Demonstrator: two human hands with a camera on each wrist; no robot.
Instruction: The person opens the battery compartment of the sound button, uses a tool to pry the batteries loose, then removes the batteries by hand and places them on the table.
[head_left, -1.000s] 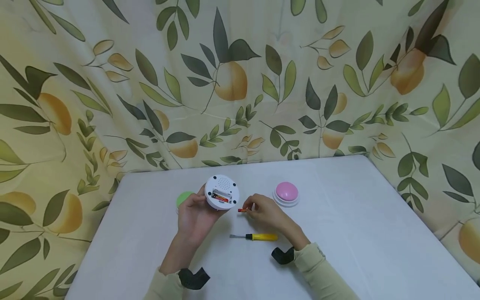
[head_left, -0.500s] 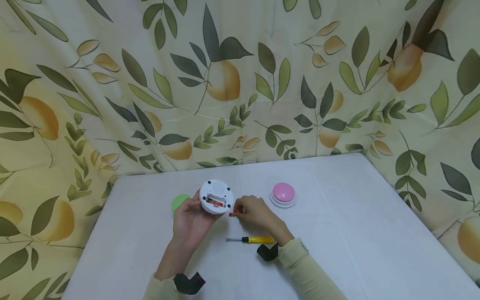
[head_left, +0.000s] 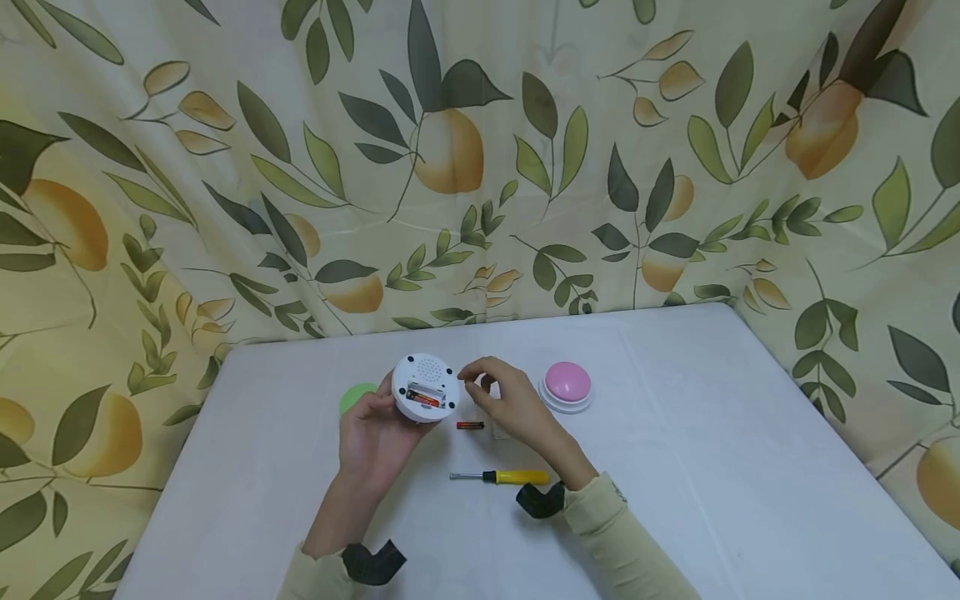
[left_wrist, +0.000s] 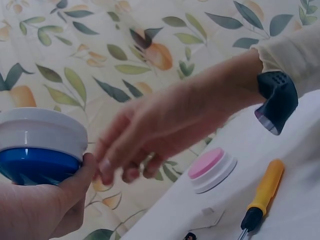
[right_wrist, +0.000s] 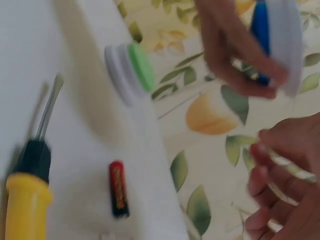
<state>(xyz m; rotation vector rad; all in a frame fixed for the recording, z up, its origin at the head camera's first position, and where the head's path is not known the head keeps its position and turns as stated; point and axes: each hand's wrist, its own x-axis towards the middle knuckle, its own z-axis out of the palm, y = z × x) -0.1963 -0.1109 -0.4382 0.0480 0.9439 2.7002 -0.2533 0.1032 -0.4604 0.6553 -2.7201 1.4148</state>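
Note:
My left hand (head_left: 367, 437) grips a round white push-button device (head_left: 429, 368), its underside turned toward the head camera. One red battery (head_left: 423, 399) sits in its uncovered compartment, beside a bare slot. The device's blue dome (left_wrist: 37, 165) faces down in the left wrist view. Close to the device's right side hovers my right hand (head_left: 517, 408), fingers loosely bent and holding nothing. Below that hand, a second red-and-black battery (head_left: 470, 425) lies on the table, also plain in the right wrist view.
A screwdriver (head_left: 517, 477) with a yellow handle lies nearer me. The pink button (head_left: 567, 382) stands to the right, and a green button (head_left: 354, 397) is partly hidden behind my left hand. A small pale flat piece (head_left: 500, 431) lies on the white table (head_left: 712, 450). Patterned curtain hangs behind.
My right hand has let go of the second battery, which now lies on the table, and has risen toward the device. My left hand keeps its hold on the device.

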